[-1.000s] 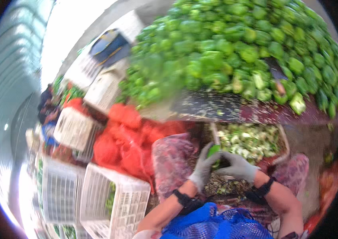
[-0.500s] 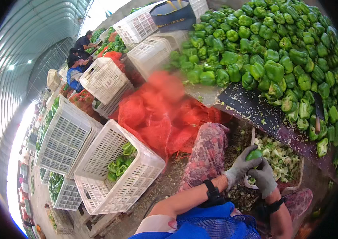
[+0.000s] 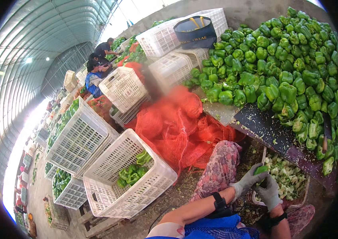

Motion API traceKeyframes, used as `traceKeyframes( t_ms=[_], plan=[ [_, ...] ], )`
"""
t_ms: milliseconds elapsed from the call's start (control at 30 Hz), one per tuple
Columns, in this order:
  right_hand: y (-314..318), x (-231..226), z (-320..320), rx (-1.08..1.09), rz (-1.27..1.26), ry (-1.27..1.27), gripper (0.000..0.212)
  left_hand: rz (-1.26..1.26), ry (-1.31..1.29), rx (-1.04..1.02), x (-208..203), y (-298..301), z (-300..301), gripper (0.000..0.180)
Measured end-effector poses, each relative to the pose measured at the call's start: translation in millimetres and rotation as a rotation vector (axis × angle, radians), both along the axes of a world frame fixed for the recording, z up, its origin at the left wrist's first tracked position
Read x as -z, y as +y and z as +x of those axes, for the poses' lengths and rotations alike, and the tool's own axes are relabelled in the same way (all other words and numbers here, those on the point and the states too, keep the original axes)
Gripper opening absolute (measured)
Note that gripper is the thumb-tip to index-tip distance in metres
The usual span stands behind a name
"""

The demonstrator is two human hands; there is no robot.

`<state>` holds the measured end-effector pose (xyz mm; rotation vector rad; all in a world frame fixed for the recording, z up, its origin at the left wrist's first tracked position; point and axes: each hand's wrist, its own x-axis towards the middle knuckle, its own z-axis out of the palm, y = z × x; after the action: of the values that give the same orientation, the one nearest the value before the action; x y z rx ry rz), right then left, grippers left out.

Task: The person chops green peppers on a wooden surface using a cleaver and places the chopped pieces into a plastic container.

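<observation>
Both my hands wear grey gloves and come together over the lower right, above a container of pepper scraps. A green bell pepper point(image 3: 261, 170) shows at the fingertips of my left hand point(image 3: 245, 182), which is closed on it. My right hand point(image 3: 270, 193) is curled against the pepper from below and to the right. Between the palms a darker green part of it shows; whether the pepper is whole or split I cannot tell. Pale cores and seeds fill the white container point(image 3: 306, 187) just beyond my hands.
Green bell peppers point(image 3: 288, 91) are heaped at upper right, beside a seed-strewn dark board point(image 3: 256, 119) and a knife point(image 3: 326, 135). Red mesh sacks point(image 3: 173, 123) lie ahead. A white crate point(image 3: 109, 191) with several peppers stands left, near stacked crates point(image 3: 73, 139). Co-workers point(image 3: 95, 75) are farther back.
The view has shifted, so the surroundings sit farther right and lower. My hands stay together at the pepper; the right fingers have dropped slightly below it.
</observation>
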<state>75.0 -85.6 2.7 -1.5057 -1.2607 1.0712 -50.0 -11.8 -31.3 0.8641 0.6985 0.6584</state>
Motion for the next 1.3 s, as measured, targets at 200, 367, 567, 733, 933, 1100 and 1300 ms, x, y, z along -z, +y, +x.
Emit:
traceKeyframes(
  t_ms=[200,367,567,733,933,1100,1300],
  plan=[
    [-1,5,1,0.047,-0.028,0.069,0.044,-0.059,-0.003,0.082,-4,2,0,0.055],
    [-2,-15,-2,-0.052,-0.08,-0.077,0.045,-0.081,-0.023,0.029,5,-1,-2,0.048],
    [-8,-21,2,-0.063,-0.086,0.034,0.042,0.017,0.021,0.056,2,-2,0,0.047],
    [-11,29,19,-0.221,-0.021,-0.167,0.04,-0.013,0.045,0.078,9,-8,-2,0.046],
    [-20,11,3,-0.068,0.091,-0.423,0.033,0.079,0.089,-0.033,24,-6,6,0.044],
    [-12,32,-4,-0.06,-0.003,-0.535,0.039,0.1,0.149,-0.261,21,0,-6,0.04],
    [-7,13,-10,-0.04,-0.155,-0.544,0.044,0.07,0.119,-0.439,9,2,-4,0.045]
  ],
)
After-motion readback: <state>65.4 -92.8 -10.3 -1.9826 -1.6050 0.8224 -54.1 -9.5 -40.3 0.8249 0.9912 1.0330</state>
